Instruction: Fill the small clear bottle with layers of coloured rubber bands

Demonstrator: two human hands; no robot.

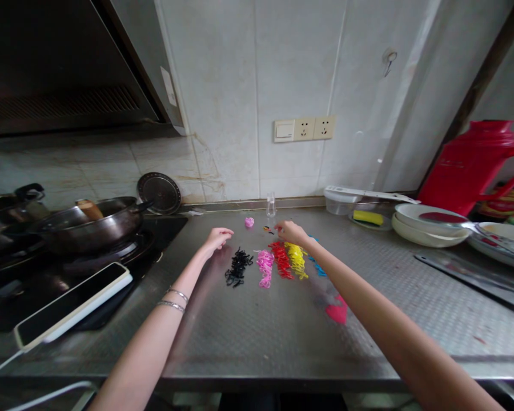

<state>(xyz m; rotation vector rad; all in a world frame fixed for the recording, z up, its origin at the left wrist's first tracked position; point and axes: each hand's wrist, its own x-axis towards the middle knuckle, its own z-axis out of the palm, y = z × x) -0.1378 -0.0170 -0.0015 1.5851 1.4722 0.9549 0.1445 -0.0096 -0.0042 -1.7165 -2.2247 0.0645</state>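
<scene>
Small elastic bands lie in colour-sorted piles on the steel counter: black bands (239, 267), pink bands (265, 267), red bands (281, 260), yellow bands (297, 260) and blue bands (317, 267), the blue partly behind my right forearm. My left hand (217, 238) hovers beyond the black pile, fingers loosely stretched, holding nothing visible. Over the far end of the red and yellow piles, my right hand (292, 232) has its fingers pinched together; what they hold is too small to make out. By its fingertips lies a small mixed cluster of bands (268, 230).
Behind stand a clear little bottle (270, 205) and a pink bundle (249, 222). A pink-marked clear bag (336, 310) lies by my right forearm. Left are a phone (72, 305) and a pan (89, 225) on the stove; right, bowls (426, 234), a knife (466, 274) and a red thermos (466, 165).
</scene>
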